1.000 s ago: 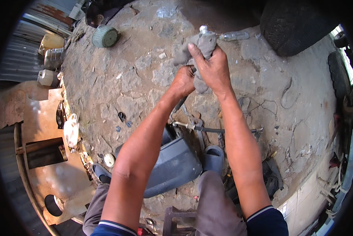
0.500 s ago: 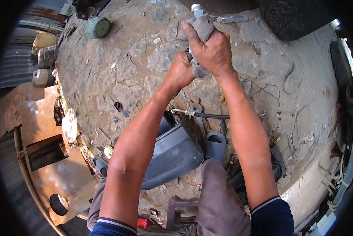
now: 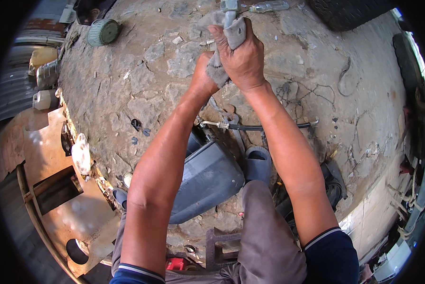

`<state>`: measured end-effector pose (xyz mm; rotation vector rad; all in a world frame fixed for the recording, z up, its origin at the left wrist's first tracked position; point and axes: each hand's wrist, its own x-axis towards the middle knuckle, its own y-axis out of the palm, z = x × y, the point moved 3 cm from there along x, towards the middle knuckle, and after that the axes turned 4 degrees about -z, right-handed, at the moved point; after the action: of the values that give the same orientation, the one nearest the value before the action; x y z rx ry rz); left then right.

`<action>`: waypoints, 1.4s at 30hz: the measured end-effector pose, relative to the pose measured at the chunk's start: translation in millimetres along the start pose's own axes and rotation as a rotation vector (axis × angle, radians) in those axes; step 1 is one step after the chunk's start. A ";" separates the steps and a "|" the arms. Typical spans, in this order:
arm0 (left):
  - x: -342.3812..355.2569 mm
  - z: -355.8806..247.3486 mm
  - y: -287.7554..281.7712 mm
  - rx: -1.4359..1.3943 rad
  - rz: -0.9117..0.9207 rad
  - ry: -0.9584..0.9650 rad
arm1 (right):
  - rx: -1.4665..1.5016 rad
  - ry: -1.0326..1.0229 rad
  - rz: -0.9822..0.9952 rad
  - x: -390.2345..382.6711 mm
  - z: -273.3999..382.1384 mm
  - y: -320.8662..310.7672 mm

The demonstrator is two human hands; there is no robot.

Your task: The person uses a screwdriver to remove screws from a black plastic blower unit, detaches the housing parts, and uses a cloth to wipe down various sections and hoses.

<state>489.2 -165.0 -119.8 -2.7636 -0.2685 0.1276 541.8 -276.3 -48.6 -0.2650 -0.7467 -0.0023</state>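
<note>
My right hand (image 3: pixel 245 59) is closed around a grey rag (image 3: pixel 217 71), its thumb pointing up along the cloth. The rag is wrapped about a metal rod (image 3: pixel 230 19) with a blocky metal end, which sticks out above the hand and meets the upper edge of the head view. What the whole metal piece is cannot be made out. My left hand (image 3: pixel 204 75) is closed just below and left of the right one, against the rag. Its fingers are mostly hidden by the cloth and the right hand.
Below my hands lie a black hose (image 3: pixel 260 127) with metal fittings and a dark grey plastic container (image 3: pixel 207 177). A slipper (image 3: pixel 258 164) is beside it. A clear bottle (image 3: pixel 269 5) and a tyre (image 3: pixel 350 12) lie far off. A ribbed tub (image 3: pixel 103 32) stands far left.
The view has shifted, moving the surroundings left and up. My hands remain together on the rag, which lies differently, and more of the metal rod shows above my right hand.
</note>
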 end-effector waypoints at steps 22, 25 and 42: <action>-9.4 28.4 -15.2 -0.379 -0.188 -0.106 | 0.400 0.471 0.275 -61.4 -3.2 -14.7; -17.1 5.8 -21.6 -0.007 -0.130 -0.150 | 0.473 0.544 0.145 -39.4 -12.6 -35.9; -46.6 -82.6 -41.0 0.244 -0.624 0.091 | 0.526 0.742 0.323 -66.5 23.5 25.8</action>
<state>446.8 -165.2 -25.6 -2.3149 -0.9944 -0.1183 479.6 -251.8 -82.9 0.1267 0.0538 0.3793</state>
